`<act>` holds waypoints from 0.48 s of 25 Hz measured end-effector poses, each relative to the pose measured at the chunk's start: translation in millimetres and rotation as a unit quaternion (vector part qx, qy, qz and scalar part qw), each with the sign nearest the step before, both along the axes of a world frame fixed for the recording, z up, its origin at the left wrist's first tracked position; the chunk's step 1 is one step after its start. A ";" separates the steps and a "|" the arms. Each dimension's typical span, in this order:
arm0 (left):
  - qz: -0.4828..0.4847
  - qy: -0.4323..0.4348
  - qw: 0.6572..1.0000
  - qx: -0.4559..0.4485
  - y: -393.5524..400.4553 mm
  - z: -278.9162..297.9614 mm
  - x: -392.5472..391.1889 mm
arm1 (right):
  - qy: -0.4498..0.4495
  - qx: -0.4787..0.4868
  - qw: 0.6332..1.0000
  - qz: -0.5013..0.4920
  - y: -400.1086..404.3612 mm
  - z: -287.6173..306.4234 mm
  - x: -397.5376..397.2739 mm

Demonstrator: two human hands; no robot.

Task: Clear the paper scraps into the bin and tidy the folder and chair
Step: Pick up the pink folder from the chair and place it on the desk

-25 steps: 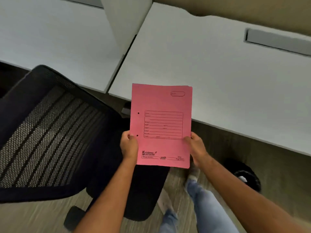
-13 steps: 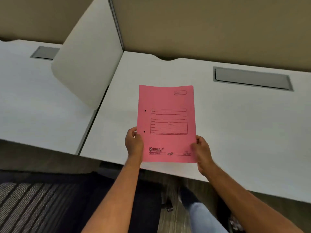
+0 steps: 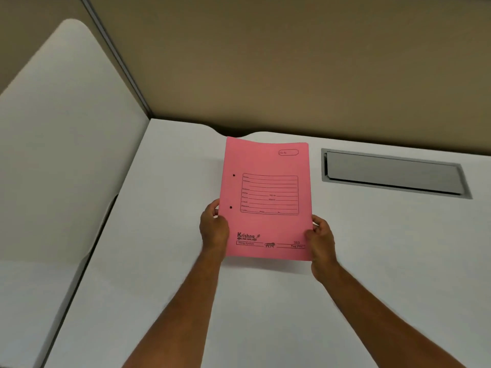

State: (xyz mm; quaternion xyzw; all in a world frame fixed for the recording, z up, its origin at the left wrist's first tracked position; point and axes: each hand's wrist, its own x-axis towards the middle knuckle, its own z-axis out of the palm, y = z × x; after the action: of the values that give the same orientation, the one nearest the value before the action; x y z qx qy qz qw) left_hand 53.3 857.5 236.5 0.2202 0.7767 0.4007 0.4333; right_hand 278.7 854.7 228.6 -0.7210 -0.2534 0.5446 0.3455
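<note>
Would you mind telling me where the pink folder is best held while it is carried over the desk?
Probably as now: the pink folder by its lower side edges, left hand from the left, right hand from the right. It is thin and already bowing slightly, so a two-sided pinch likely keeps it flat above the desk.

Folder (image 3: 267, 200) underside: hidden, as is the gap to the desk (image 3: 385, 248); touching or held above, cannot tell.
Form lines on folder: print too small to read.
Left hand (image 3: 214, 229) fingers: tucked behind the folder's edge.
Forearms: cut off by the bottom edge.
Side panel (image 3: 66, 155): blurred, cut at left.
</note>
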 end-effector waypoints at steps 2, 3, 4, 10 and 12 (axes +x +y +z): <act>-0.006 0.003 1.000 -0.014 25.8 -8.2 5.2 | -0.005 -0.002 1.000 0.000 26.2 -9.6 6.6; -0.006 0.003 1.000 -0.020 38.8 -13.3 7.5 | -0.005 -0.002 1.000 0.000 39.6 -15.3 9.7; -0.008 0.001 1.000 -0.026 49.7 -16.5 9.7 | -0.006 0.000 1.000 -0.001 51.2 -20.5 12.3; -0.017 -0.007 0.999 -0.031 93.8 -38.7 17.8 | -0.019 0.013 1.000 0.011 104.5 -49.0 14.3; -0.033 0.004 0.999 -0.031 101.8 -45.0 19.1 | -0.034 0.017 0.999 0.026 114.1 -56.2 13.2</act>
State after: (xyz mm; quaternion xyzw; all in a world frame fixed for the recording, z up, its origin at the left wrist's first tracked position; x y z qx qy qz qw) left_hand 72.4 959.2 191.5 0.2336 0.7831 0.3611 0.4493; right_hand 291.9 968.9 172.4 -0.7263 -0.2925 0.5244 0.3345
